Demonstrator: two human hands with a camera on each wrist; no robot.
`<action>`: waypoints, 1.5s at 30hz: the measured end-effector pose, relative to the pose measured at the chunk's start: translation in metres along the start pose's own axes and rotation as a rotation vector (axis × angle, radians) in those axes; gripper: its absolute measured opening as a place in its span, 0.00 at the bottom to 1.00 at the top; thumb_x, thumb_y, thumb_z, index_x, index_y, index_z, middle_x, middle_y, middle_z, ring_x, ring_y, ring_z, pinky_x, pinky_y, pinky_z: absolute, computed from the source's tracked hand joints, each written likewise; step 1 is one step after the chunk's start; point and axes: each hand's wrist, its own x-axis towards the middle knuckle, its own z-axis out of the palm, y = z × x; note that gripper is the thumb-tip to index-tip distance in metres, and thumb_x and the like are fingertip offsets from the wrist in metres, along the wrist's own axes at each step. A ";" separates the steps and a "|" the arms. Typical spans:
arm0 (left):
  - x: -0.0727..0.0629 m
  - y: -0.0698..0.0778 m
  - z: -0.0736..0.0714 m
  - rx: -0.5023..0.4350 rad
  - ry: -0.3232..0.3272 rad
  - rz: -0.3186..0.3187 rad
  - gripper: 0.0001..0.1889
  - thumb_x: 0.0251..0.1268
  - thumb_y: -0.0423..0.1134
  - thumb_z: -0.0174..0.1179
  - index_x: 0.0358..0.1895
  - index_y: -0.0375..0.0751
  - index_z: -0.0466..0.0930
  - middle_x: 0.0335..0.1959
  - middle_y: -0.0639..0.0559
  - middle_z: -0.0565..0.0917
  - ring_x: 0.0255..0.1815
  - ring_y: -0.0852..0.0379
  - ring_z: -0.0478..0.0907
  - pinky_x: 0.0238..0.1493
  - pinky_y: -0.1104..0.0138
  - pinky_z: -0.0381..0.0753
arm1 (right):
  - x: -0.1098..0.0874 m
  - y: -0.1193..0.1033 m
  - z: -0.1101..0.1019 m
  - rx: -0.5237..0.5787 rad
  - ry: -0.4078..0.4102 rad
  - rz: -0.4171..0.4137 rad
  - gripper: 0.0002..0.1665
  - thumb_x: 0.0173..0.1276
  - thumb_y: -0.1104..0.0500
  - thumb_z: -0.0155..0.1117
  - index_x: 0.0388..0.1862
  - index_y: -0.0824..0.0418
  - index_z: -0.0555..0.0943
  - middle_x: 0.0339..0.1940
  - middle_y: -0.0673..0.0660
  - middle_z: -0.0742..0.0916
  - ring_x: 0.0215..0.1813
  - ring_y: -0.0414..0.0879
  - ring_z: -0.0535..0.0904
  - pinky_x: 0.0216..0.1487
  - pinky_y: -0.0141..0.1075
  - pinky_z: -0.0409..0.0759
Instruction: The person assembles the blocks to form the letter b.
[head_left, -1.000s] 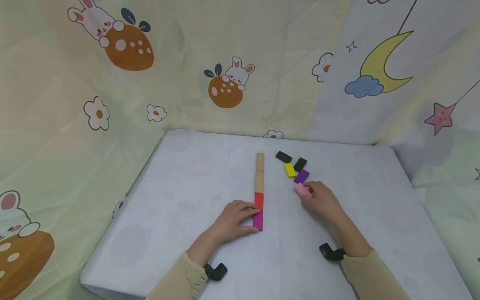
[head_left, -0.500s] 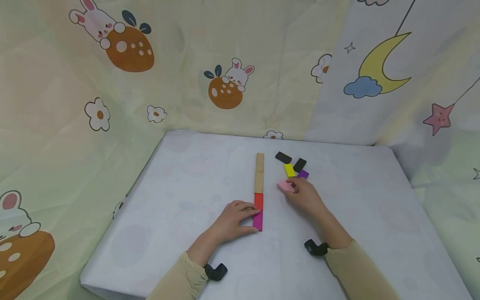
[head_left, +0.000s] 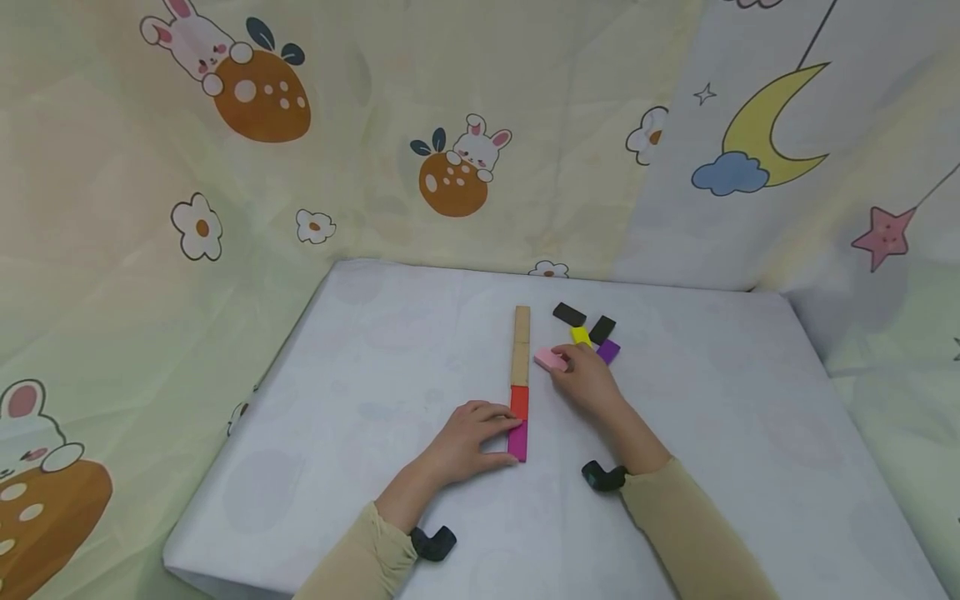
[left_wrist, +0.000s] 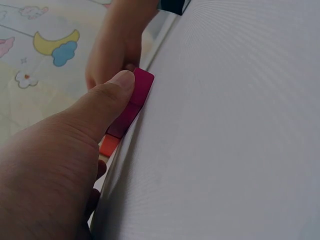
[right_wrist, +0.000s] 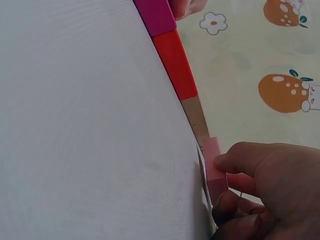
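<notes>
Beige sleeve [head_left: 356, 554] at lower left leads to the left hand [head_left: 472, 442], over a white tabletop [head_left: 360, 350]. Its thumb and forefinger are spread apart, the thumb touching a magenta block [head_left: 517, 447] near its closer end, the forefinger by its seam with a red block [head_left: 520, 402]. Two tan blocks [head_left: 520, 364] carry the straight row onward, end to end. Uneven pressure from the left hand could kink that seam. Just right of the tan blocks, and apart from them in the head view, is a pink block [head_left: 550, 360], pinched between thumb and fingers of the right hand [head_left: 591, 382]; whether it is lifted or touching the cloth is hard to tell. It sits askew to the row, so a hasty swing leftward might clip the unheld tan blocks and shove them out of line. Beyond that hand lie a black block [head_left: 569, 314], a yellow block [head_left: 581, 335], a second black block [head_left: 602, 328] and a purple block [head_left: 609, 351]. The yellow one is partly hidden behind the fingers, so a knuckle could nudge it.
</notes>
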 end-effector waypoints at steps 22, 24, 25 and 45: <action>0.000 -0.001 0.001 0.017 0.020 0.027 0.31 0.62 0.66 0.60 0.67 0.63 0.75 0.64 0.64 0.75 0.67 0.58 0.69 0.70 0.56 0.67 | 0.013 0.000 0.003 -0.018 -0.006 -0.015 0.24 0.70 0.54 0.60 0.64 0.56 0.77 0.61 0.61 0.79 0.61 0.57 0.76 0.62 0.53 0.78; 0.000 -0.001 0.000 0.021 0.021 0.031 0.31 0.62 0.66 0.60 0.67 0.63 0.75 0.64 0.64 0.75 0.67 0.57 0.69 0.70 0.56 0.67 | 0.013 0.000 0.003 -0.016 -0.009 -0.010 0.24 0.70 0.54 0.60 0.64 0.55 0.77 0.62 0.61 0.79 0.62 0.58 0.76 0.62 0.53 0.78; 0.000 -0.001 0.000 0.023 0.021 0.031 0.31 0.62 0.66 0.60 0.67 0.63 0.75 0.64 0.64 0.75 0.67 0.57 0.68 0.70 0.56 0.67 | 0.014 0.000 0.004 -0.015 -0.011 -0.008 0.24 0.71 0.53 0.60 0.64 0.54 0.77 0.62 0.61 0.79 0.62 0.58 0.76 0.61 0.54 0.78; 0.001 0.002 -0.002 0.012 -0.003 0.008 0.31 0.61 0.65 0.62 0.67 0.62 0.75 0.64 0.64 0.75 0.67 0.58 0.68 0.71 0.56 0.66 | 0.014 0.004 0.001 0.004 -0.021 -0.020 0.26 0.71 0.51 0.60 0.67 0.53 0.75 0.63 0.60 0.79 0.65 0.58 0.74 0.65 0.56 0.74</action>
